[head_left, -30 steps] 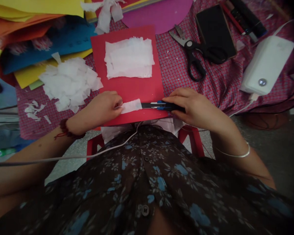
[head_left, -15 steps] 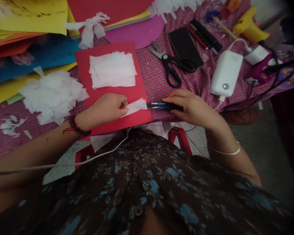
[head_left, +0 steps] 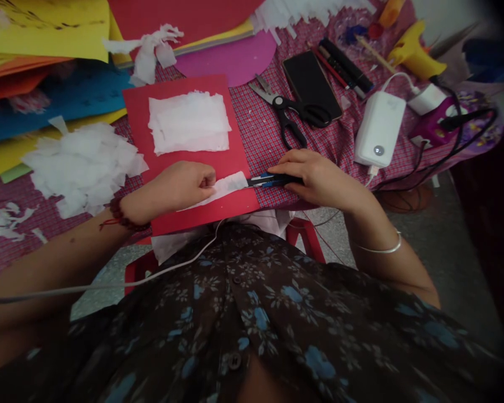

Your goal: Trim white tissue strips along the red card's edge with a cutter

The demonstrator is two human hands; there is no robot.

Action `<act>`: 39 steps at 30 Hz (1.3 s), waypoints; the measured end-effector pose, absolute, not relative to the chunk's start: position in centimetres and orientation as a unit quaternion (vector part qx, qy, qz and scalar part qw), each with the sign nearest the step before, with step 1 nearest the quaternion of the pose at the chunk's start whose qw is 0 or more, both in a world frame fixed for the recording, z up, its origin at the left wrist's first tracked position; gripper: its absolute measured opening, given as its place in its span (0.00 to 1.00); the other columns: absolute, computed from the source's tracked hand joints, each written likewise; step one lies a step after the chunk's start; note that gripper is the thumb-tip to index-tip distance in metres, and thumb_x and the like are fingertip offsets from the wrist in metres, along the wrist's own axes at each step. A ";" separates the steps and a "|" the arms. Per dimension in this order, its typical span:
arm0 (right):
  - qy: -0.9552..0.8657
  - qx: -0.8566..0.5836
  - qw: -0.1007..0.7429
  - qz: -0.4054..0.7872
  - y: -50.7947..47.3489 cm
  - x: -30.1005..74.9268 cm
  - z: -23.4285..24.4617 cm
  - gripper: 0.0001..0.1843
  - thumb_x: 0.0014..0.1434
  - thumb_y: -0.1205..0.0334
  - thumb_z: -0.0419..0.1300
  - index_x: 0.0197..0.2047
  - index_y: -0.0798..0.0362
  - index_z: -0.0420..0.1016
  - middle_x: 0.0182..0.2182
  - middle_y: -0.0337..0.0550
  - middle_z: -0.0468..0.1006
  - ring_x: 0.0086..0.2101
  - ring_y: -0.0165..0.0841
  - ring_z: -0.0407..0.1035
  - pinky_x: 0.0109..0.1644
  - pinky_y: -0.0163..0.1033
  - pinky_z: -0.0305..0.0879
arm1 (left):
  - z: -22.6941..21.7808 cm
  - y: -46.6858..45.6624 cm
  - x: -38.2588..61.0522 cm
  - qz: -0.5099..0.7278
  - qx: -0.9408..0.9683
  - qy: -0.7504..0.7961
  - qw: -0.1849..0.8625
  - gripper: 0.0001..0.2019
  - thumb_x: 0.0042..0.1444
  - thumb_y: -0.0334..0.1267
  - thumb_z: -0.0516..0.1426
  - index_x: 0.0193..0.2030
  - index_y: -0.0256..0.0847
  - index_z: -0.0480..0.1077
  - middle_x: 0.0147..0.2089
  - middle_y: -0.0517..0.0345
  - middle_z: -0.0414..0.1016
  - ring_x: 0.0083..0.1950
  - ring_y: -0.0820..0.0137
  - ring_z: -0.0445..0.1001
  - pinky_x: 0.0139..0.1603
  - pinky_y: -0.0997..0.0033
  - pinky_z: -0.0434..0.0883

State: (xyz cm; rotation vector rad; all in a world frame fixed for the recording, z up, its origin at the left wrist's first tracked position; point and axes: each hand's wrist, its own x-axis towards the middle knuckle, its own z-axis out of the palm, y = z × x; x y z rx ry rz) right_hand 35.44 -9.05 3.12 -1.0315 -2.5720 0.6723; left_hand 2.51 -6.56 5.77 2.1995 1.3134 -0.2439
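Note:
A folded strip of thin white material [head_left: 232, 183], like tissue or cloth, lies across a red sheet [head_left: 235, 206]. My left hand [head_left: 189, 182] is closed in a pinch on the strip; part of it shows below the fingers. At the strip's right end is the tip of a black and blue stapler [head_left: 264, 180], whose body runs into my right hand [head_left: 311, 174]. That hand is wrapped over the stapler's back end, and its palm side is hidden. Above the strip, a white rectangular pad [head_left: 189, 123] of layered material lies on the same sheet.
A pile of white pieces [head_left: 84, 162] sits left of the sheet. Black-handled scissors [head_left: 283, 106], a phone [head_left: 311, 84] and pens [head_left: 346, 64] lie to the right. Further right are a white power bank [head_left: 380, 129], cables and a yellow glue gun [head_left: 415, 53]. Coloured paper [head_left: 46, 28] is stacked upper left.
The whole view has shifted slightly. My left hand stays pinched on the strip, and more of the strip's lower left part shows under it. The stapler remains at the strip's right end.

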 end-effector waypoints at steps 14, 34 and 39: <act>-0.892 -0.358 0.131 0.243 -9.2 35.2 3.6 0.25 0.64 0.72 0.59 0.62 0.54 0.81 0.51 0.55 0.82 0.52 0.49 0.76 0.59 0.57 0.73 | 4.9 -4.8 6.7 -0.118 0.940 0.317 0.033 0.22 0.78 0.47 0.49 0.44 0.35 0.78 0.42 0.44 0.80 0.45 0.54 0.77 0.41 0.59 0.64; -0.865 -0.391 0.137 0.283 -11.8 34.8 4.2 0.25 0.66 0.70 0.59 0.64 0.49 0.81 0.50 0.52 0.82 0.50 0.47 0.76 0.56 0.56 0.75 | 2.3 -3.5 5.6 -0.060 0.952 0.271 0.132 0.17 0.75 0.39 0.47 0.40 0.42 0.75 0.41 0.50 0.72 0.48 0.55 0.74 0.52 0.58 0.66; -0.866 -0.401 0.149 0.260 -12.6 34.9 4.0 0.24 0.66 0.70 0.59 0.63 0.48 0.80 0.49 0.51 0.82 0.49 0.47 0.76 0.55 0.55 0.75 | 2.0 -3.5 5.8 -0.039 0.937 0.295 0.181 0.18 0.74 0.43 0.46 0.38 0.44 0.73 0.39 0.50 0.72 0.52 0.55 0.74 0.57 0.57 0.67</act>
